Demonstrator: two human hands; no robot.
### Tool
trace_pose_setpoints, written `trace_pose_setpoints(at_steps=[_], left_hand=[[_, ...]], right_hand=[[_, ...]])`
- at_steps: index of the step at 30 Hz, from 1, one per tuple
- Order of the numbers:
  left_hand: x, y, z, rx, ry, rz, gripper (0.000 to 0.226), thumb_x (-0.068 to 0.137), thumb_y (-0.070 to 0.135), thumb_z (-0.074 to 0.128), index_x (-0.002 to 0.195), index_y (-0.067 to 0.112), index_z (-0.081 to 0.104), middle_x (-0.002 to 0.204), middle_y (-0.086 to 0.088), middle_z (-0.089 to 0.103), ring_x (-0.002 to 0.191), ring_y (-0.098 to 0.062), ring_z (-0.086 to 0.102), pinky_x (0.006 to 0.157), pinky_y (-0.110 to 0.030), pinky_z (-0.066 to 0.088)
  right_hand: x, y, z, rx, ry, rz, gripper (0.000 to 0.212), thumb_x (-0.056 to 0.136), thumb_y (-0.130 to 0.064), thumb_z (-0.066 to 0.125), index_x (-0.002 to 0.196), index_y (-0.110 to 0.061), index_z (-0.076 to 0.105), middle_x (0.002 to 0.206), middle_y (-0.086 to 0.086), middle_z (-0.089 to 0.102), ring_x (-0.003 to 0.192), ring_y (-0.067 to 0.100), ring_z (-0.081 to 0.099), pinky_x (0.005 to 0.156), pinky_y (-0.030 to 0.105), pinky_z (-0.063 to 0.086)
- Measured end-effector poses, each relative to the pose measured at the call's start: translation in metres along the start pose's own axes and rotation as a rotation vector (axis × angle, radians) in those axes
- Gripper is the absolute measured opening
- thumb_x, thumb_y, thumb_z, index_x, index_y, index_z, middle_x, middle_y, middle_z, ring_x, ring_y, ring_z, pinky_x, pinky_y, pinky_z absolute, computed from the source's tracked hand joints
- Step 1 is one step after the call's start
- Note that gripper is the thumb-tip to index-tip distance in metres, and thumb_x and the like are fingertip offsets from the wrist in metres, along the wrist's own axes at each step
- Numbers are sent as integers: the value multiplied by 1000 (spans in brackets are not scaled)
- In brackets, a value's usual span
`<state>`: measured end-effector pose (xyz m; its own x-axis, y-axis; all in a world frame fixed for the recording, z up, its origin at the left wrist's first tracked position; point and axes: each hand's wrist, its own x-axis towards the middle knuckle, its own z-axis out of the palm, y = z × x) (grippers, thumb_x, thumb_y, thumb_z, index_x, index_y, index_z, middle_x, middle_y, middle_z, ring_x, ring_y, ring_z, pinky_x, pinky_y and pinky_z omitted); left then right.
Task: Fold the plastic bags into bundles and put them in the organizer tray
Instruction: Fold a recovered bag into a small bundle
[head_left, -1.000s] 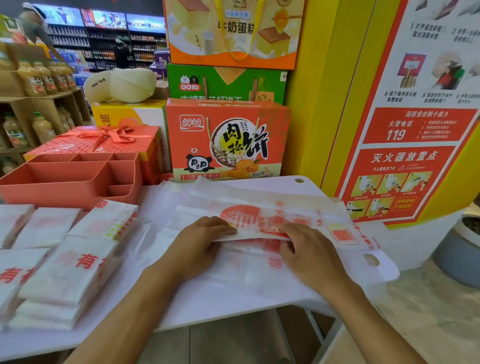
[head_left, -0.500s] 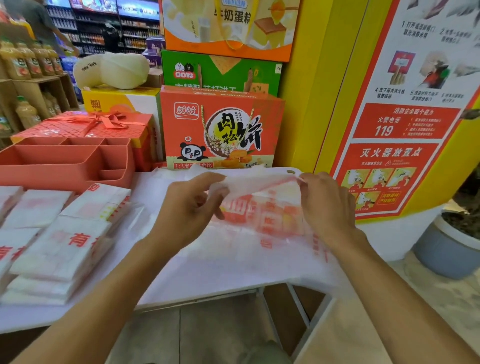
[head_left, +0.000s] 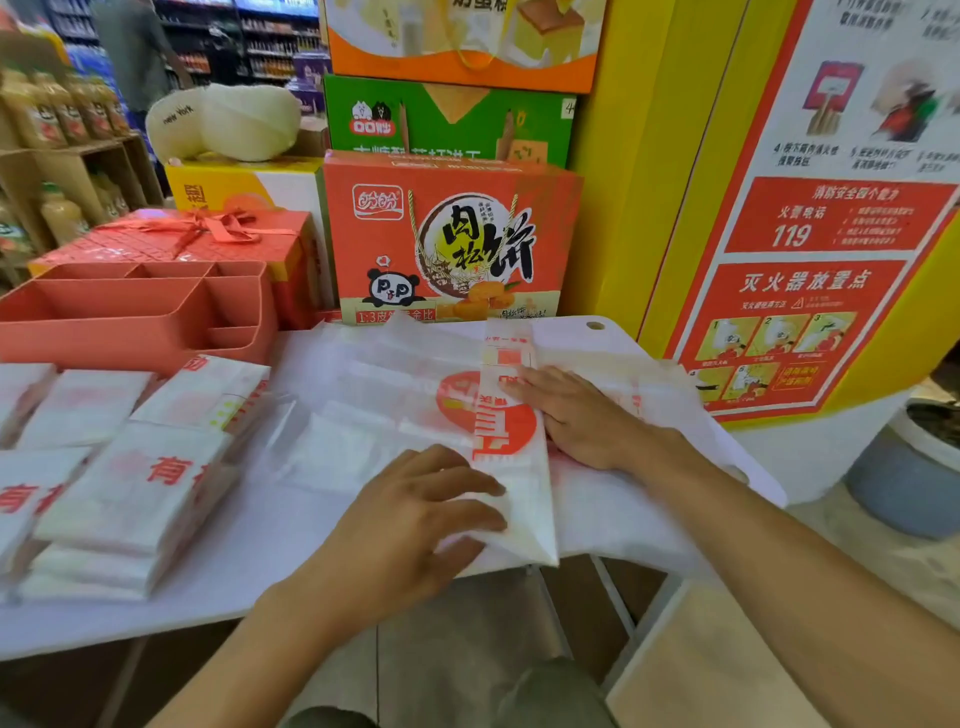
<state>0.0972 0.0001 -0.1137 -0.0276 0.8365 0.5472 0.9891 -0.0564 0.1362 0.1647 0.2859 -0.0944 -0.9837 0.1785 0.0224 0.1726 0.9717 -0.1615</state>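
Note:
A white plastic bag with red print (head_left: 511, 441), folded into a long narrow strip, lies on the white table (head_left: 260, 551) running away from me, on top of a pile of flat bags (head_left: 363, 395). My left hand (head_left: 415, 514) grips the strip's near end, thumb under it and fingers over it. My right hand (head_left: 576, 415) lies flat with straight fingers against the strip's right edge near its middle. The coral organizer tray (head_left: 130, 312) with several compartments stands at the back left with no bags visible in it.
Folded bag bundles (head_left: 124, 488) are stacked on the table's left side. Red and orange gift boxes (head_left: 447, 244) stand behind the table. A yellow pillar with a fire-safety poster (head_left: 810, 260) is at the right. A grey planter (head_left: 909, 467) sits on the floor.
The bag was held up between both hands half a second ago. It now lies on the table as a narrow lengthwise strip, with my left hand at its near end and my right hand flat beside it.

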Motion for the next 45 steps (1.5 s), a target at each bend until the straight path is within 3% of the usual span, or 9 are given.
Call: trace_pose_setpoints(at_steps=[3,8,11,14,26,30,34,40,45], left_hand=[[-2,-3,5,-9,-173,-79,33,87,39,65,120,35,69,147,13,55,138,-12,49,110,-36,45],[-1,0,6,-73,-225,-182,51,89,39,51,139,36,59,148,22,51,140,-1,43,115,-25,33],[-1,-2,7,-95,-232,-183,53,89,41,45,140,38,59,149,25,48,143,2,37,115,-25,30],[0,-5,9,-128,-220,-207,50,91,40,44,138,41,60,148,27,48,145,2,33,116,-25,30],[2,-1,4,-199,-168,-335,38,99,35,51,134,31,64,138,21,60,124,2,56,103,-4,35],[11,-7,8,-153,-170,-355,33,99,36,56,131,36,64,134,20,63,123,-2,57,107,-21,44],[28,-17,5,-225,-139,-412,38,93,50,53,124,34,68,120,16,70,108,-7,64,93,-30,54],[37,-24,17,-346,-26,-505,17,98,37,60,94,23,71,83,3,70,76,-17,63,73,-45,54],[36,-27,21,-369,-7,-503,6,96,32,66,100,29,67,78,4,67,72,-16,60,70,-36,52]], right_hand=[[2,0,7,25,8,30,54,110,-22,29,159,-44,21,169,-9,13,156,23,6,126,38,1],[-1,-9,2,133,84,39,50,108,-15,39,154,-33,41,164,-7,32,152,17,24,126,33,15],[-32,-21,5,346,118,78,52,106,-11,43,151,-38,45,160,-17,34,149,7,27,125,35,23],[-71,-37,19,292,142,43,48,108,-19,42,148,-44,44,157,-28,32,147,-4,19,122,26,11],[-89,-49,30,229,139,44,44,107,-36,45,149,-47,41,160,-28,27,151,-1,16,122,26,8],[-87,-47,29,214,103,39,49,101,-47,55,148,-47,43,160,-28,27,150,0,17,125,33,14],[-88,-51,23,379,138,90,41,104,-45,49,145,-40,52,150,-31,38,139,-8,28,120,27,20],[-83,-49,25,721,175,188,28,99,-50,56,123,-43,68,129,-31,61,117,-5,56,99,21,47],[-80,-47,23,770,180,229,13,97,-42,64,97,-34,75,118,-26,65,107,-4,60,88,12,47]])
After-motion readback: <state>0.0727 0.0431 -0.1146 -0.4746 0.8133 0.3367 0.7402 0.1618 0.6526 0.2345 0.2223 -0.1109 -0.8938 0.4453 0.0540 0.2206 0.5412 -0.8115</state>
